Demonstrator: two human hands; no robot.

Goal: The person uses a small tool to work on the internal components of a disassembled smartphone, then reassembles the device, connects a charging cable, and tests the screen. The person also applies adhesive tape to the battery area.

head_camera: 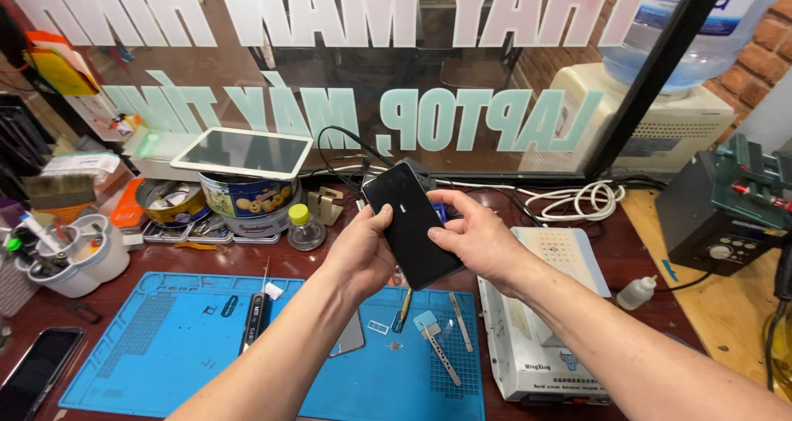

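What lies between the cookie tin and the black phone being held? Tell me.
In the head view, a small clear bottle with a yellow cap and a tan metal bracket stand between the cookie tin and the black phone.

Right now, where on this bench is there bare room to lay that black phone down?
The left half of the blue mat is bare, between the dark phone at the edge and the black tool. The wooden top right of the white dropper bottle is free too. Under both hands, the mat is crowded with metal pry tools; the back row of tins is packed.
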